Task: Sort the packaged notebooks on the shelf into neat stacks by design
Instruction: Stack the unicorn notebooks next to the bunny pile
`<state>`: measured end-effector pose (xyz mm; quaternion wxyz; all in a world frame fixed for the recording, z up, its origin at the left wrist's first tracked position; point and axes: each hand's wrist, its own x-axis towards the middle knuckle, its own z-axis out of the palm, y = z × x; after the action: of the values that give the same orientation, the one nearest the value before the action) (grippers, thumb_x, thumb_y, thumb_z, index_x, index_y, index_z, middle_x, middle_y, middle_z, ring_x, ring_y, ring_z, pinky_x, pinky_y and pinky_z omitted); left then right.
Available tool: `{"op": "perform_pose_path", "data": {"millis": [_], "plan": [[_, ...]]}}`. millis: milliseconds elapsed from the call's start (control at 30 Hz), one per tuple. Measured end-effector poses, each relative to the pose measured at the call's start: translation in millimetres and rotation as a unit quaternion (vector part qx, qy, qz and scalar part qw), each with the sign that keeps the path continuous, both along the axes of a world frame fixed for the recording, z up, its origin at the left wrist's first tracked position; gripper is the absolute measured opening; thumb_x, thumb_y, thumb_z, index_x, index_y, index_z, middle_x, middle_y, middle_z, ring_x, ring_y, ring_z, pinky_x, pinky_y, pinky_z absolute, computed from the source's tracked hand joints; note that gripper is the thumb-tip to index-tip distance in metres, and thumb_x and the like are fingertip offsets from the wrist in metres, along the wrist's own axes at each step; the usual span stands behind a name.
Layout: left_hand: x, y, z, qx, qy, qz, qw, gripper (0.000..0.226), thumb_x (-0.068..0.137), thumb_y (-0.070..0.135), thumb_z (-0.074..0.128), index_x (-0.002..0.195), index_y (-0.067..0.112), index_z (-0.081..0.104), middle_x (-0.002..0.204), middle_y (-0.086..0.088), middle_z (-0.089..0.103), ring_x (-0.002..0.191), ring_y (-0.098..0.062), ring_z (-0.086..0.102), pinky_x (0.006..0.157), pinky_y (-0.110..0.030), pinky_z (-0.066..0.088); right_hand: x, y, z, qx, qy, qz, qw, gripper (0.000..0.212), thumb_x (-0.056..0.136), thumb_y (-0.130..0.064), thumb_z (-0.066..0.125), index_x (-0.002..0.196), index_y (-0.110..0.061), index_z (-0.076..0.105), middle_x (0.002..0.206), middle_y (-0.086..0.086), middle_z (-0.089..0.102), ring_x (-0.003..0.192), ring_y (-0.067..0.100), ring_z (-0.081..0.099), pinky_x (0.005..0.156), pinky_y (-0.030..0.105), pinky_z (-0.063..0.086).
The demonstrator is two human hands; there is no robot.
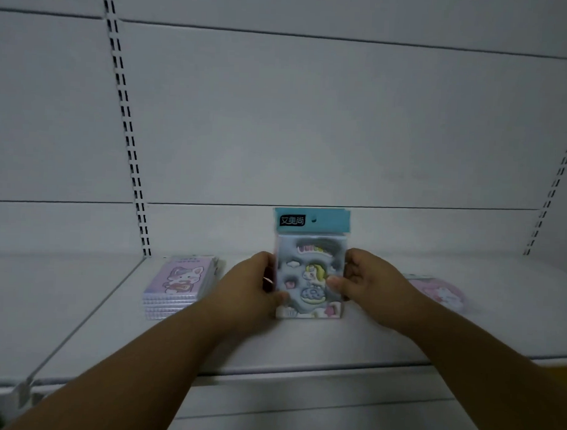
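Standing upright at the middle of the shelf [303,344], the unicorn notebook pack [309,277] is gripped at both side edges, left hand [254,281] at nine o'clock, right hand [370,282] at three, fingers curled round it. It looks light and stiff, its plastic wrap probably slippery, so the edges suit best. A bunny stack [180,285] lies at nine o'clock, a pink pack [440,292] at three.

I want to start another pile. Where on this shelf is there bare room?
Bare shelf lies in front of the unicorn notebooks, and right of the pink pack. It is crowded between the purple bunny stack and the left hand.
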<state>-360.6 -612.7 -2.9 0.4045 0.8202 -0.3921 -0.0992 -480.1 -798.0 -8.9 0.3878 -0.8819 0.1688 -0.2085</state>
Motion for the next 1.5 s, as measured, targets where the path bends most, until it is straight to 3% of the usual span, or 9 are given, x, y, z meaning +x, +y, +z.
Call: {"op": "perform_pose_path", "data": {"millis": [67, 167, 300, 500, 700, 867, 1067, 1300, 1500], "plan": [[8.3, -2.8, 7.6, -0.007, 0.062, 0.016, 0.998, 0.034, 0.087, 0.018, 0.072, 0.117, 0.02, 0.057, 0.102, 0.003, 0.071, 0.084, -0.009, 0.07, 0.067, -0.022, 0.058, 9.0, 4.4, 6.9, 0.026, -0.002, -0.022, 0.999, 0.018, 0.088, -0.038, 0.066, 0.098, -0.027, 0.056, 0.084, -0.003, 0.074, 0.068, 0.008, 0.073, 0.061, 0.026, 0.059], [15.7, -5.7, 15.0, -0.003, 0.143, 0.046, 0.989, 0.04, 0.086, 0.018, 0.073, 0.123, 0.014, 0.058, 0.099, -0.005, 0.074, 0.082, -0.018, 0.074, 0.072, -0.034, 0.062, 24.6, 7.7, 11.0, 0.111, 0.035, -0.032, 0.993, 0.025, 0.09, -0.036, 0.064, 0.087, -0.012, 0.068, 0.075, 0.007, 0.076, 0.063, 0.019, 0.074, 0.064, 0.035, 0.063], [17.8, -14.6, 15.3, 0.064, 0.097, 0.087, 0.989, 0.017, 0.087, 0.025, 0.07, 0.1, 0.017, 0.064, 0.091, 0.0, 0.069, 0.076, -0.012, 0.063, 0.064, -0.024, 0.051, 35.8, 5.0, 13.2, 0.076, 0.101, -0.054, 0.991, 0.033, 0.09, -0.04, 0.062, 0.072, -0.012, 0.063, 0.065, 0.002, 0.069, 0.051, 0.01, 0.061, 0.045, 0.021, 0.044], [18.2, -24.9, 9.8, 0.211, -0.029, 0.077, 0.974, 0.032, 0.097, 0.038, 0.047, 0.102, 0.013, 0.065, 0.109, -0.009, 0.061, 0.089, -0.017, 0.056, 0.072, -0.026, 0.043, 44.5, -4.2, 10.7, -0.062, 0.181, -0.05, 0.98, 0.044, 0.089, -0.049, 0.058, 0.062, -0.015, 0.052, 0.059, 0.001, 0.051, 0.053, 0.011, 0.046, 0.047, 0.023, 0.032], [15.8, -15.0, 0.5, 0.187, -0.102, 0.13, 0.968, 0.046, 0.096, 0.054, 0.043, 0.099, 0.014, 0.065, 0.089, -0.002, 0.066, 0.077, -0.015, 0.06, 0.064, -0.027, 0.045, 26.8, 1.8, 5.2, -0.181, 0.147, -0.071, 0.97, 0.051, 0.095, -0.057, 0.037, 0.064, -0.02, 0.051, 0.06, -0.001, 0.05, 0.057, 0.009, 0.047, 0.051, 0.023, 0.033], [-4.6, 9.4, -7.3, 0.199, -0.183, 0.082, 0.959, 0.041, 0.093, 0.061, 0.044, 0.081, 0.023, 0.056, 0.073, 0.006, 0.058, 0.066, -0.007, 0.052, 0.054, -0.025, 0.036, -2.7, 4.6, -9.3, -0.239, 0.125, 0.02, 0.963, 0.042, 0.095, -0.056, 0.039, 0.068, -0.025, 0.05, 0.066, -0.007, 0.051, 0.062, 0.005, 0.047, 0.057, 0.026, 0.037], [-6.7, 12.2, -17.4, 0.151, -0.238, 0.075, 0.957, 0.034, 0.095, 0.054, 0.045, 0.09, 0.023, 0.059, 0.078, 0.005, 0.059, 0.07, -0.009, 0.053, 0.06, -0.028, 0.041, -1.9, 7.3, -18.6, -0.284, 0.087, 0.017, 0.955, 0.044, 0.096, -0.053, 0.039, 0.074, -0.018, 0.054, 0.068, -0.004, 0.051, 0.065, 0.012, 0.049, 0.065, 0.032, 0.043], [-9.9, 16.7, -21.6, 0.133, -0.284, 0.075, 0.947, 0.024, 0.095, 0.046, 0.051, 0.091, 0.022, 0.056, 0.083, 0.005, 0.057, 0.077, -0.013, 0.054, 0.067, -0.028, 0.043, -6.3, 5.5, -22.2, -0.3, 0.08, 0.015, 0.951, 0.036, 0.094, -0.046, 0.051, 0.066, -0.026, 0.04, 0.065, -0.006, 0.045, 0.062, 0.006, 0.041, 0.056, 0.021, 0.031], [-8.9, 16.3, -24.0, 0.116, -0.26, 0.092, 0.954, 0.025, 0.092, 0.047, 0.056, 0.093, 0.023, 0.058, 0.085, 0.006, 0.058, 0.079, -0.014, 0.056, 0.068, -0.028, 0.045, -8.0, 6.8, -24.0, -0.318, 0.051, 0.002, 0.947, 0.035, 0.093, -0.044, 0.054, 0.073, -0.015, 0.051, 0.065, -0.005, 0.047, 0.064, 0.012, 0.044, 0.056, 0.019, 0.03]]}}
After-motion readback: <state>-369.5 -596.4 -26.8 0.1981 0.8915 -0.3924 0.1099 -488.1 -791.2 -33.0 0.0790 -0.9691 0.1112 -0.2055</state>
